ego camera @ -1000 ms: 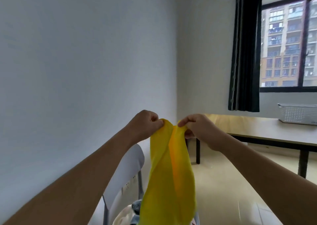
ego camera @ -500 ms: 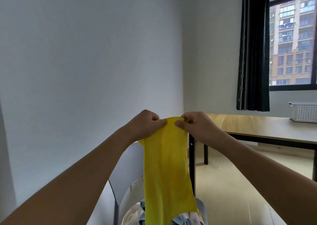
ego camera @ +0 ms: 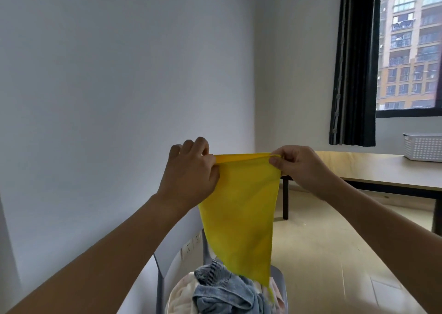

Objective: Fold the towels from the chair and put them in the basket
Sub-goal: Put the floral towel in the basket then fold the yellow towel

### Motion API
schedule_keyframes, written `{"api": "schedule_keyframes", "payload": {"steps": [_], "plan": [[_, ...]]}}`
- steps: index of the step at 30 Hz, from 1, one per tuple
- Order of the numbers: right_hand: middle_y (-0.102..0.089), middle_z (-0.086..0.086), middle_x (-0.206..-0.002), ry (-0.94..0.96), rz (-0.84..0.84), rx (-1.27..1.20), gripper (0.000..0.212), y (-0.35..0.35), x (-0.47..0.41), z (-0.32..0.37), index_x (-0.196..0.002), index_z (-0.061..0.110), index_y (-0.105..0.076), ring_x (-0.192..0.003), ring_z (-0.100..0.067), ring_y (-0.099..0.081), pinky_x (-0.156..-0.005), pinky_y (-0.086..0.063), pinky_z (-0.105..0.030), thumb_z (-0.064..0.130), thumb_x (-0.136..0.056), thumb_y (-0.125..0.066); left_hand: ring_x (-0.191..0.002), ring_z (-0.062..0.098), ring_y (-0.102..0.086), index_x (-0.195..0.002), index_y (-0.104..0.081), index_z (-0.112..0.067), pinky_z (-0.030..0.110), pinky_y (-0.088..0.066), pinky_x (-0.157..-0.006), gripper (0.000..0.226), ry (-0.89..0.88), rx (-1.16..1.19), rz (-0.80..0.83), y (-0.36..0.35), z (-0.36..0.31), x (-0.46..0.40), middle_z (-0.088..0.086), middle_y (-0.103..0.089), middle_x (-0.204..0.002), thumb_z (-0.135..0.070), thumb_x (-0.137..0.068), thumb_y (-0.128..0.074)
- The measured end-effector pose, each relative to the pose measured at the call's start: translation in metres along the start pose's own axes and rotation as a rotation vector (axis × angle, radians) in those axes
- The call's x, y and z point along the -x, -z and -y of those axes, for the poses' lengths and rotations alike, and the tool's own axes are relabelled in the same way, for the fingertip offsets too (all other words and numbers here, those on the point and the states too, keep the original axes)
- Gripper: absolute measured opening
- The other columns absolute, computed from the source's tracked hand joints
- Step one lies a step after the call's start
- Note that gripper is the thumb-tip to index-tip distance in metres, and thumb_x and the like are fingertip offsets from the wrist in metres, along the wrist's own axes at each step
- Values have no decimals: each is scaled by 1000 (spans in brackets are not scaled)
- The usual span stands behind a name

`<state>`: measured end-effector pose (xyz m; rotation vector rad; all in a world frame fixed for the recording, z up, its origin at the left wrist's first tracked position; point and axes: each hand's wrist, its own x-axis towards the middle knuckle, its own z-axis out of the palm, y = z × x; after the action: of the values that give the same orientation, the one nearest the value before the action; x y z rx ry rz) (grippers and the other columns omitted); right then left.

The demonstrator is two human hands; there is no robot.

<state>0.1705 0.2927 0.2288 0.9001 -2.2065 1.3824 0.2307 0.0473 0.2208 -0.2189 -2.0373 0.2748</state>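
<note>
Left hand: fingers curled, pinching the left top corner of the yellow towel between thumb and fingers
Right hand: pinching the right top corner of the same towel, thumb in front and fingers behind
Yellow towel: held up in the air between the two hands, top edge pulled taut and level; two layers show along that edge, so it looks doubled over once, though I cannot be sure; it hangs down and narrows to a point just above the pile on the chair
Chair: grey, against the wall, directly below the hands; its seat carries a heap of unfolded towels, a blue-grey striped one on top with pale cloth beneath
Basket: white and perforated, standing on the wooden bench at the far right, well apart from the chair; what lies inside cannot be seen from here
Done so far: judging by the pictures, one towel is lifted off the pile and its fold is just starting
Left to do: finish folding the yellow towel, carry it over to the basket, then repeat for each cloth on the chair
Progress: early, since most of the pile is untouched
</note>
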Motion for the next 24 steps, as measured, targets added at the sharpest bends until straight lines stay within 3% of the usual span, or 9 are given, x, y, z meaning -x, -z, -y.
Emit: {"api": "schedule_keyframes", "payload": {"steps": [2, 5, 7, 8, 10, 13, 17, 20, 24], "plan": [[-72, -5, -81, 6, -23, -15, 8, 3, 1, -8, -92, 19, -67, -78, -23, -69, -77, -59, -37, 14, -93, -60, -73, 21, -51, -71, -70, -12, 38, -38, -76, 35, 37, -101, 73, -1, -3, -3, 2, -58, -87, -35, -84, -47], [-71, -3, -75, 17, -8, 45, 17, 6, 2, -22, -107, 25, -62, -70, -18, -68, -68, -57, -29, 16, -92, -62, -86, 21, -47, -69, -63, -16, 40, -31, -89, 40, 142, -214, 348, -6, -7, -6, -1, -58, -77, -43, -86, -40], [-71, 4, -86, -5, 47, 124, 23, 5, 2, -32, -111, 28, -62, -78, -6, -67, -70, -53, -16, 16, -92, -63, -87, 20, -41, -61, -52, -19, 43, -27, -95, 36, 221, -177, 457, -13, -10, -5, -3, -51, -67, -45, -84, -41], [-70, 5, -92, -16, 81, 187, 20, 3, 1, -39, -109, 26, -65, -83, -5, -66, -75, -52, -18, 16, -92, -63, -85, 19, -38, -59, -48, -20, 43, -26, -95, 34, 235, -164, 474, -18, -12, -4, -4, -49, -64, -45, -83, -42], [-71, 4, -98, -38, 157, 326, 15, -3, 0, -54, -102, 21, -70, -90, -7, -65, -83, -52, -25, 15, -92, -62, -81, 18, -41, -58, -50, -20, 41, -28, -89, 30, 255, -130, 473, -32, -14, 0, -3, -49, -62, -40, -81, -46], [-68, 3, -102, -84, 194, 441, 12, -17, -5, -77, -98, 20, -68, -95, -10, -62, -81, -49, -25, 14, -92, -59, -69, 20, -52, -66, -64, -14, 33, -34, -73, 21, 339, 80, 409, -61, -13, 10, 0, -58, -61, -26, -79, -52], [-65, 1, -91, -159, 72, 380, 15, -38, -18, -94, -97, 18, -64, -84, -13, -61, -64, -46, -21, 10, -94, -52, -70, 21, -56, -84, -64, -9, 28, -40, -60, 8, 481, 364, 333, -88, -14, 20, 5, -63, -77, -11, -82, -58], [-63, 1, -90, -194, -13, 297, 16, -51, -26, -90, -100, 17, -62, -79, -9, -57, -59, -40, -18, 8, -95, -50, -68, 22, -53, -91, -50, -12, 26, -35, -51, 12, 510, 430, 251, -95, -10, 26, 5, -57, -78, -5, -83, -57], [-61, 1, -88, -215, -25, 225, 17, -60, -14, -88, -98, 15, -61, -74, -9, -54, -57, -39, -19, 6, -94, -47, -70, 21, -55, -94, -54, -16, 29, -43, -56, 18, 450, 526, 230, -94, 0, 36, 0, -58, -79, -6, -81, -60]]}}
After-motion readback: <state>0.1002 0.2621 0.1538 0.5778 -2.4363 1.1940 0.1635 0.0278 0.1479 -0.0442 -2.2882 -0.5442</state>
